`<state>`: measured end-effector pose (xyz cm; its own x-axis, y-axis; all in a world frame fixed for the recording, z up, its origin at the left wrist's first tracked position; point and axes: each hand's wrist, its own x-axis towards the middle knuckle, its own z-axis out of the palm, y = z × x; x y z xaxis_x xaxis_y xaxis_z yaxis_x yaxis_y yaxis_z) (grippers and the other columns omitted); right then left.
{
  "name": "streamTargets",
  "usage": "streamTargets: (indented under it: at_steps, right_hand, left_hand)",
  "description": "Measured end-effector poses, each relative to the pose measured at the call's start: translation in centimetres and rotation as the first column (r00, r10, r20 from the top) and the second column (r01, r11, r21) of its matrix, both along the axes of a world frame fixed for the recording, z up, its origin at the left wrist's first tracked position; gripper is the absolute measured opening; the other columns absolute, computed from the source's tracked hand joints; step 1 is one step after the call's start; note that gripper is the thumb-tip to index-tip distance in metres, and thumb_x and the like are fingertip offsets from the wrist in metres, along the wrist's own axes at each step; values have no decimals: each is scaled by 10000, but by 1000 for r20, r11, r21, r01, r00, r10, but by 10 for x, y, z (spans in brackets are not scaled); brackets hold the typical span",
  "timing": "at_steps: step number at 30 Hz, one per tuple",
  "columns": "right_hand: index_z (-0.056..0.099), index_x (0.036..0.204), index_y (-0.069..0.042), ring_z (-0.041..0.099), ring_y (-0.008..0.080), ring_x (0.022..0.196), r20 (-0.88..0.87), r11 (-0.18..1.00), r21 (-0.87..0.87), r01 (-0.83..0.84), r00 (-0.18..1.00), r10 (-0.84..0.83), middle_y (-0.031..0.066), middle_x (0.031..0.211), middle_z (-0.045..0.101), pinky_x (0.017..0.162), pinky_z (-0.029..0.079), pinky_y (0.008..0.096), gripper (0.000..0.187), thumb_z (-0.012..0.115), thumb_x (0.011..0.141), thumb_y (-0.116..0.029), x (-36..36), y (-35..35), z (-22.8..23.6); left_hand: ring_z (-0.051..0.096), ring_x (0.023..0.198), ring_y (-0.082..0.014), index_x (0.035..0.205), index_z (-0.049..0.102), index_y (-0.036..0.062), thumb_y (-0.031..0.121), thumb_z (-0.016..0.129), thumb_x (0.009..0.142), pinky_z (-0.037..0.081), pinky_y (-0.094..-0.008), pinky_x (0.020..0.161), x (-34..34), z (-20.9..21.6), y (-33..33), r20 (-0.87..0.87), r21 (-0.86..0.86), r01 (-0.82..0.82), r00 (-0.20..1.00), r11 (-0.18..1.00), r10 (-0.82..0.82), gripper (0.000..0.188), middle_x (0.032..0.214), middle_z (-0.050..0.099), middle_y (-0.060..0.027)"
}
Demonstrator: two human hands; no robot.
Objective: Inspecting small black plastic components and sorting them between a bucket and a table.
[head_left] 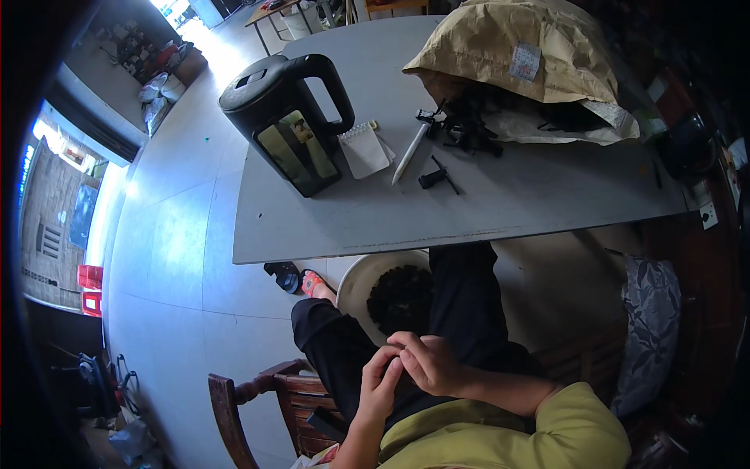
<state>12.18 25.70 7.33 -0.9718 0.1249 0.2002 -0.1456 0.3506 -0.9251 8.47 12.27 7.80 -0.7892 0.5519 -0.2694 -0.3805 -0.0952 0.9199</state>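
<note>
Above my lap, my left hand and my right hand meet with fingers curled and fingertips pressed together. Whatever lies between them, if anything, is hidden by the fingers. Just beyond my hands, on the floor between my legs, is a pale round basin with many small black pieces in it. A small black plastic part with a thin crossbar lies near the table's front. Behind it, a heap of similar black parts spills from the open mouth of a brown paper bag.
The grey table has its front edge above my knees. On it stand a black electric kettle, a small spiral notepad and a white pen. A wooden chair arm is at my left, and a black sandal lies on the floor.
</note>
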Motion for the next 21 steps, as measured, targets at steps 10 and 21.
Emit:
streamTargets:
  at_steps: [10, 21]
  right_hand:
    - [488, 1102, -47, 574, 259, 579, -263, 990, 135, 44, 965, -7, 104, 758, 592, 539, 439, 330, 286, 565, 845, -146, -2, 8, 0]
    - [483, 953, -48, 497, 62, 536, 55, 198, -977, -80, 802, 594, 36, 706, 540, 500, 420, 164, 243, 474, 942, -290, 6, 33, 9]
  left_hand:
    - [554, 852, -116, 976, 596, -24, 53, 573, 831, 425, -230, 789, -12, 6, -4, -162, -80, -36, 987, 996, 23, 166, 897, 609, -56]
    - [583, 631, -204, 847, 656, 13, 73, 795, 559, 463, -260, 553, -23, 16, -14, -839, -324, -52, 477, 945, -261, 326, 767, 581, -94]
